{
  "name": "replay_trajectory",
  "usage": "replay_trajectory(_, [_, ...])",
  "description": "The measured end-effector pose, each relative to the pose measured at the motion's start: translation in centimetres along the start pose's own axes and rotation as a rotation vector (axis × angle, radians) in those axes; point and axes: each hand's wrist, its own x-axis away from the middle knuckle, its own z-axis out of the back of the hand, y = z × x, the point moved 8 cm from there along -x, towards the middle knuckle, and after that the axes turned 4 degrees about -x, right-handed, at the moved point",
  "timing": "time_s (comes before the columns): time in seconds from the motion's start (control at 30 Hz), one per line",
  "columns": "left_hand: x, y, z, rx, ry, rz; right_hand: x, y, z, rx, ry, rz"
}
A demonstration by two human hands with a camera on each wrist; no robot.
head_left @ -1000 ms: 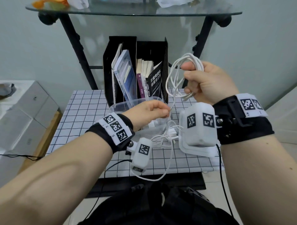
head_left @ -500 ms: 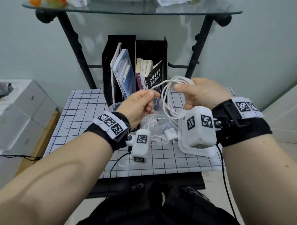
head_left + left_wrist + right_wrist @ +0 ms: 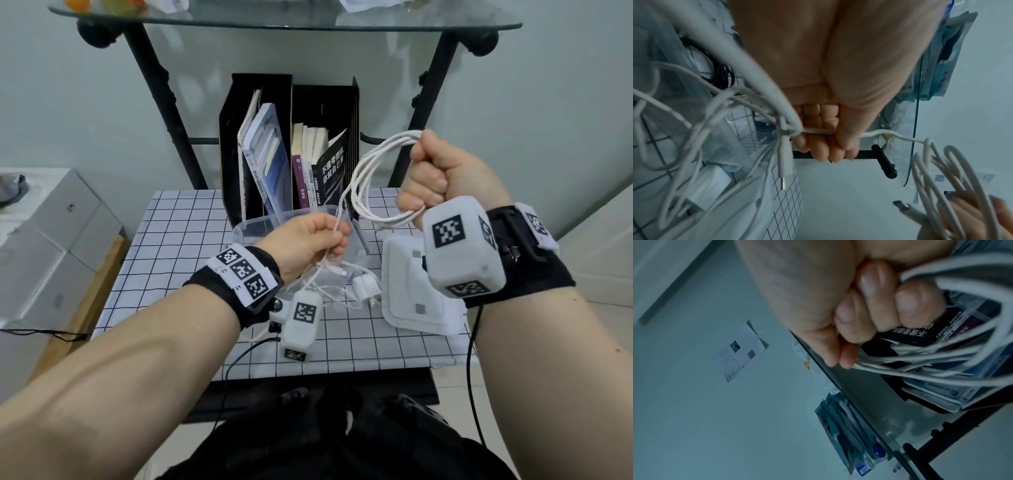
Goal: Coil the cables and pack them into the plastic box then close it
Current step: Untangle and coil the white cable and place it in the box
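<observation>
Right hand (image 3: 442,181), upper right of the head view, clenches a coil of white cable (image 3: 368,185). Left hand (image 3: 305,245), centre frame, pinches the cable's loose tail over the clear plastic box (image 3: 255,224). Best feed the tail with light tension, matching each loop, keeping it free of the loose cables beneath.
</observation>
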Motion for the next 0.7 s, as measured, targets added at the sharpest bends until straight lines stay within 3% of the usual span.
replay_trajectory(0.13, [0.4,-1.2,0.3,-0.213,-0.017,0.063,0.0,-0.9,-0.2,-0.041,0.003,0.050])
replay_trajectory(0.27, [0.4,-1.3,0.6,-0.156,-0.009,0.070,0.1,-1.5,-0.6,-0.017,0.004,0.079])
replay_trajectory(0.7, [0.6,-1.7,0.9,-0.283,-0.010,0.134,0.0,-1.7,0.0,0.036,0.053,0.113])
